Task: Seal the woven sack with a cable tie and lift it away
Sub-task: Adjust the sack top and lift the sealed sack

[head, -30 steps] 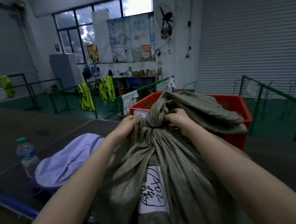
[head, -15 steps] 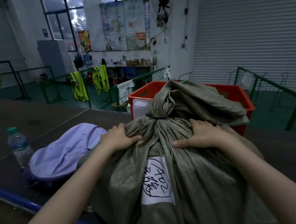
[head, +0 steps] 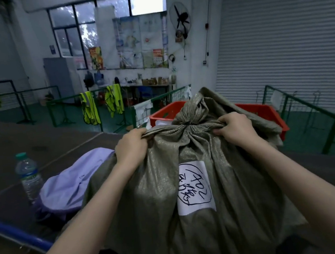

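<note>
Two hands (head: 131, 146) (head: 234, 129) bunch coarse olive woven sack (head: 149, 200), neck cinched.

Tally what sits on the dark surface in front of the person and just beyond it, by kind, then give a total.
Woven sack: 1
Paper label on the sack: 1
Water bottle: 1
Lilac garment: 1
Red crate behind the sack: 1
Hi-vis vests on the green railing: 2
Total: 7

The big grey-green woven sack (head: 159, 199) stands full, its top bunched tight, just before the red bin (head: 167, 111).
</note>
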Motion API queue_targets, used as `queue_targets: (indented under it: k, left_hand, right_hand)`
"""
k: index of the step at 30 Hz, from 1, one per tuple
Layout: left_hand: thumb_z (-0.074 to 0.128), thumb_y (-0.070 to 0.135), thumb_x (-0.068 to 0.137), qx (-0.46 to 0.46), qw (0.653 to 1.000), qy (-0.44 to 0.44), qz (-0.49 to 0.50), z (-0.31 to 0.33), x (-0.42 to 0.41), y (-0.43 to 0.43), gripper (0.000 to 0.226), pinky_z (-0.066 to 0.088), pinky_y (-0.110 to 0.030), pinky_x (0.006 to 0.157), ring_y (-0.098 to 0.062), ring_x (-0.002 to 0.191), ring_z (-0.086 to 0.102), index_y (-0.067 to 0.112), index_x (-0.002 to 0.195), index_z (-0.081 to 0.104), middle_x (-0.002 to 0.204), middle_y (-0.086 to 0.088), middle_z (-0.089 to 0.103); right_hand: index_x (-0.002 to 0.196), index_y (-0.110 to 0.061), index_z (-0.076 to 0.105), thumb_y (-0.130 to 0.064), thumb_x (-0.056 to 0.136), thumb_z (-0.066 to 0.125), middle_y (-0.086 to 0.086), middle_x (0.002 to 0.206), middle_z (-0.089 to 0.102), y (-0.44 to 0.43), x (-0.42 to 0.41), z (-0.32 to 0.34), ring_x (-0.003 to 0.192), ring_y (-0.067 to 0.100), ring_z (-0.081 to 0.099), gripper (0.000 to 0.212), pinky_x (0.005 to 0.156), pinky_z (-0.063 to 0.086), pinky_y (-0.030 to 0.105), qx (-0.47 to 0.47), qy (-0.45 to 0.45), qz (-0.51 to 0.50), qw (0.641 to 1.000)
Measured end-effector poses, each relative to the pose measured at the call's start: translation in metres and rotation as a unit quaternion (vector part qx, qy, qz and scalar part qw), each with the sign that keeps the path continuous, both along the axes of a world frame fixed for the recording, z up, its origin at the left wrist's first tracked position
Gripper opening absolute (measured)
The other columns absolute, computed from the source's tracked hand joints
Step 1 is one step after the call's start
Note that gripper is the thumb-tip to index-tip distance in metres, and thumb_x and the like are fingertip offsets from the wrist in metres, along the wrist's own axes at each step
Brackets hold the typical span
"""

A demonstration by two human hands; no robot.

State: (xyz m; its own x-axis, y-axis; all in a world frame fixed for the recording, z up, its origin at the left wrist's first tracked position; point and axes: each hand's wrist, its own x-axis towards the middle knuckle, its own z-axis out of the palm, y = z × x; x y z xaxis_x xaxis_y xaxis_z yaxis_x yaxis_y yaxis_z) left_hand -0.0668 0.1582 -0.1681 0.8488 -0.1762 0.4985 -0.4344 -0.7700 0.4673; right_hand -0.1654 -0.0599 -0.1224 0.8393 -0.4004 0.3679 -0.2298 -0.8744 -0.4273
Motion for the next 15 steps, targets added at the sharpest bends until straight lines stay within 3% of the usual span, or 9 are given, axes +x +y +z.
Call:
queue_targets:
  k: [4, 7, 12, 15]
  left_hand:
    - [0.039, 0.018, 0.092, -0.044, 0.998, -0.032, 0.036, 0.057, 0.008, 0.009, 0.032, 0.038, -0.030, 0.066, -0.032, 0.101, 0.059, 0.026, 0.113, 0.062, 0.115, -0.008, 0.066]
    - [0.041, 0.018, 0.092, -0.063, 0.993, -0.071, 0.066, 0.110, 0.012, 0.021, 0.032, 0.040, -0.032, 0.070, -0.034, 0.103, 0.059, 0.027, 0.113, 0.063, 0.117, -0.010, 0.066]
    - [0.042, 0.016, 0.089, -0.067, 0.990, -0.096, 0.080, 0.175, 0.026, 0.036, 0.036, 0.044, -0.038, 0.089, -0.037, 0.113, 0.055, 0.025, 0.117, 0.062, 0.125, -0.015, 0.062]
    - [0.043, 0.014, 0.088, -0.078, 0.985, -0.118, 0.097, 0.206, 0.036, 0.043, 0.033, 0.044, -0.037, 0.084, -0.036, 0.111, 0.055, 0.023, 0.112, 0.064, 0.122, -0.015, 0.063]
  right_hand:
    - [0.094, -0.011, 0.071, -0.024, 0.083, 0.065, 0.016, 0.104, 0.070, 0.011, 0.011, 0.048, 0.103, 0.033, 0.060, 0.018, 0.071, 0.036, 0.030, -0.013, -0.054, 0.016, 0.998]
    - [0.095, -0.009, 0.070, -0.023, 0.084, 0.064, 0.017, 0.103, 0.069, 0.020, 0.025, 0.091, 0.102, 0.034, 0.060, 0.019, 0.071, 0.037, 0.030, -0.025, -0.086, 0.041, 0.995]
    - [0.098, -0.008, 0.070, -0.021, 0.087, 0.061, 0.010, 0.088, 0.060, 0.036, 0.047, 0.148, 0.087, 0.027, 0.055, 0.019, 0.069, 0.036, 0.028, -0.005, -0.124, 0.067, 0.990]
    - [0.098, -0.007, 0.070, -0.020, 0.089, 0.059, 0.011, 0.090, 0.062, 0.041, 0.065, 0.175, 0.083, 0.025, 0.052, 0.019, 0.069, 0.036, 0.029, 0.005, -0.159, 0.072, 0.985]
